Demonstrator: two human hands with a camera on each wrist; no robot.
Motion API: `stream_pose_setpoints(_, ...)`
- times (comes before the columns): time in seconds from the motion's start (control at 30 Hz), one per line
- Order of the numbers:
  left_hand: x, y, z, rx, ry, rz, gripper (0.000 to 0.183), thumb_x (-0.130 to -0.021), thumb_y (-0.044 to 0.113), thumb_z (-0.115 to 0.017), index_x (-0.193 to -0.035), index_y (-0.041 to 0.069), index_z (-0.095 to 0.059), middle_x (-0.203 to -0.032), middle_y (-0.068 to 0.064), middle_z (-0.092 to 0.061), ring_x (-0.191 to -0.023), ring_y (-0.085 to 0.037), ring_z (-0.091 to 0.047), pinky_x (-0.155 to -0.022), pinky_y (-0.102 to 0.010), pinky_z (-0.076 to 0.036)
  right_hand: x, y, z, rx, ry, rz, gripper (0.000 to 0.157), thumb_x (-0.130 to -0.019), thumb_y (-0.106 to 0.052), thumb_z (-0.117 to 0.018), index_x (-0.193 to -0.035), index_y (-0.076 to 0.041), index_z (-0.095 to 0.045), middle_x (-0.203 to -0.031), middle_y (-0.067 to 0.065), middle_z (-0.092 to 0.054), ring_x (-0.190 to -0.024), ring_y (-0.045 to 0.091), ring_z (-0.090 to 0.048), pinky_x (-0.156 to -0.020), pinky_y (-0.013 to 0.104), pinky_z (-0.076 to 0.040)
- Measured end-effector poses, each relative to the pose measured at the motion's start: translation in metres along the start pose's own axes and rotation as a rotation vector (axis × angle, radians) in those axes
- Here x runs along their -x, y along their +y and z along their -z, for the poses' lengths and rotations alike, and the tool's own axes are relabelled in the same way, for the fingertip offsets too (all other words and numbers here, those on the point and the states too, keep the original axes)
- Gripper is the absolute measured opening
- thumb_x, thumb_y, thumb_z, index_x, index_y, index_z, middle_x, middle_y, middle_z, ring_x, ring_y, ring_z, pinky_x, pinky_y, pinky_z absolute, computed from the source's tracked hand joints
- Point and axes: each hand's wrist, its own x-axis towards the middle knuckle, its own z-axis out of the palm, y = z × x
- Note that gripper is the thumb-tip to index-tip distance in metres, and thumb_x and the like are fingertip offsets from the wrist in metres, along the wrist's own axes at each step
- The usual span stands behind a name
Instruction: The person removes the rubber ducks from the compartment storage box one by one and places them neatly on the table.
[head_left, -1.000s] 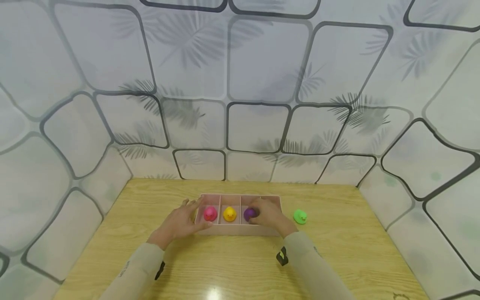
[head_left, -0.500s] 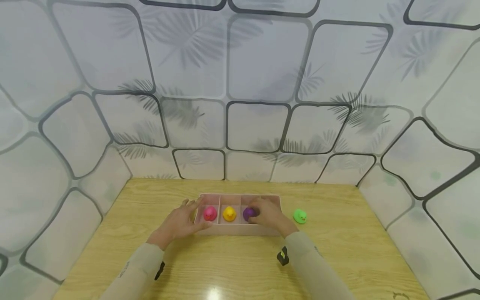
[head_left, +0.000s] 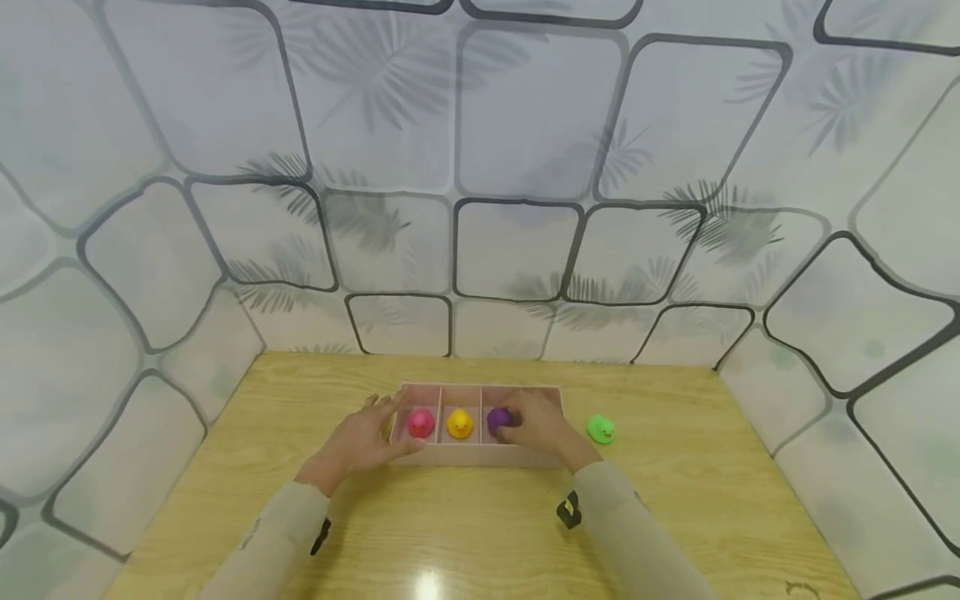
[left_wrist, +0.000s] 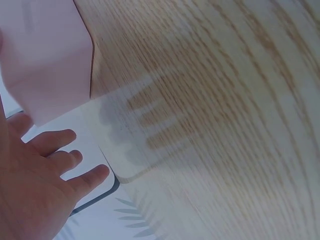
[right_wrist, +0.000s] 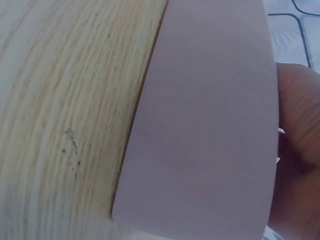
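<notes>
A pale pink divided box (head_left: 480, 456) sits on the table in the head view. My left hand (head_left: 358, 442) rests on its left end, thumb along the front rim and forefinger at the back corner. In the left wrist view that hand's (left_wrist: 42, 185) other fingers stretch loosely beyond the box. My right hand (head_left: 538, 427) reaches over the front wall and pinches a purple rubber duck (head_left: 498, 420) inside, partly covered by the fingers. A pink duck (head_left: 421, 423) and a yellow duck (head_left: 460, 424) occupy the two leftmost compartments. In the right wrist view the box wall (right_wrist: 200, 120) hides my fingertips.
A green rubber duck (head_left: 601, 429) lies on the wooden table (head_left: 480, 533) to the right of the box. Behind the table stands a patterned wall (head_left: 517, 250), with side walls at left and right. My right hand covers much of the box's right end.
The head view has tilted slightly, so everything appears a little higher in it. Both hands, the box and the ducks keep their places.
</notes>
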Motion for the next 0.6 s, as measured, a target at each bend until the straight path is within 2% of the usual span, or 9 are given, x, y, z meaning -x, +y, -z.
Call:
stream_pose_setpoints(0.13, -0.001, 0.000, 0.000, 0.006, -0.009, 0.014, 0.104, -0.091, 0.074, -0.065, -0.168, 0.014, -0.029, -0.163, -0.021, -0.045, -0.150, -0.059, -0.035, -0.111, -0.077, -0.038, 0.002, 0.000, 0.006, -0.014, 0.019, 0.030, 0.032, -0.088, -0.015, -0.080, -0.120, -0.011, -0.076, -0.106, 0.002, -0.078, -0.087, 0.013, -0.065, -0.076, 0.027, -0.053)
stream_pose_setpoints(0.27, -0.001, -0.001, 0.001, -0.005, -0.002, 0.008, 0.103, -0.091, 0.073, -0.065, -0.168, 0.014, -0.030, -0.162, -0.022, -0.046, -0.149, -0.060, -0.036, -0.110, -0.078, -0.039, 0.004, -0.001, 0.013, -0.044, 0.030, 0.037, 0.036, -0.092, -0.014, -0.074, -0.128, -0.012, -0.074, -0.101, 0.001, -0.078, -0.075, 0.009, -0.058, -0.069, 0.024, -0.052)
stream_pose_setpoints(0.4, -0.001, 0.000, 0.001, -0.015, -0.001, 0.004, 0.101, -0.091, 0.071, -0.066, -0.167, 0.013, -0.031, -0.162, -0.022, -0.047, -0.148, -0.060, -0.037, -0.109, -0.078, -0.040, 0.005, -0.002, 0.018, -0.069, 0.040, -0.010, 0.034, -0.094, -0.019, -0.072, -0.127, -0.011, -0.074, -0.104, 0.002, -0.079, -0.081, 0.009, -0.064, -0.075, 0.026, -0.056)
stream_pose_setpoints(0.6, -0.001, 0.001, 0.001, -0.017, 0.001, 0.000, 0.101, -0.092, 0.071, -0.065, -0.167, 0.013, -0.031, -0.162, -0.021, -0.048, -0.148, -0.060, -0.037, -0.110, -0.077, -0.040, 0.007, -0.004, 0.025, -0.123, 0.082, -0.044, 0.033, -0.093, -0.019, -0.072, -0.123, -0.007, -0.075, -0.111, 0.008, -0.078, -0.097, 0.019, -0.072, -0.088, 0.038, -0.061)
